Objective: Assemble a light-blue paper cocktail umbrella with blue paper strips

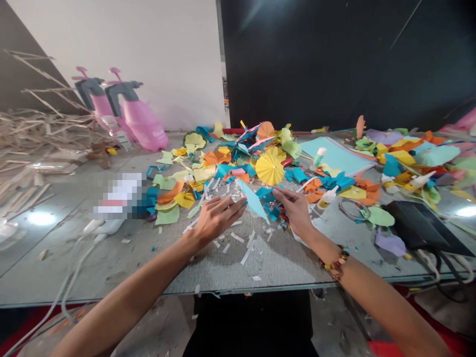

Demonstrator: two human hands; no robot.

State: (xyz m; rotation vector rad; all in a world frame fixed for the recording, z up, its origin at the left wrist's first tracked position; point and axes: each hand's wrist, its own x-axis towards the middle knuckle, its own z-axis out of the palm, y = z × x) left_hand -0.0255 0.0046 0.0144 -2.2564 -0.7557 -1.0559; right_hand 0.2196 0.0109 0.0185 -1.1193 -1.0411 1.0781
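Observation:
A strip of light blue paper (pixel 255 201) stands at a slant between my two hands. My left hand (pixel 217 218) is at its left edge, fingers bent together and fingertips against the paper; the thumb is hidden. On the other side, my right hand (pixel 296 210) pinches thumb to forefinger at a darker blue paper piece (pixel 266 193). Whether the two papers are joined I cannot tell. Small white paper strips (pixel 247 250) lie scattered below and between the hands. Just beyond them rests a pleated yellow paper fan (pixel 270 167).
Heaps of coloured paper pieces (pixel 405 148) spread along the back and right. A glue stick (pixel 319 157), a glue bottle (pixel 327 197) and a black box (pixel 424 225) are right. Pink spray bottles (pixel 143 121), wooden sticks (pixel 26 193) and a cabled white device (pixel 106 225) are left.

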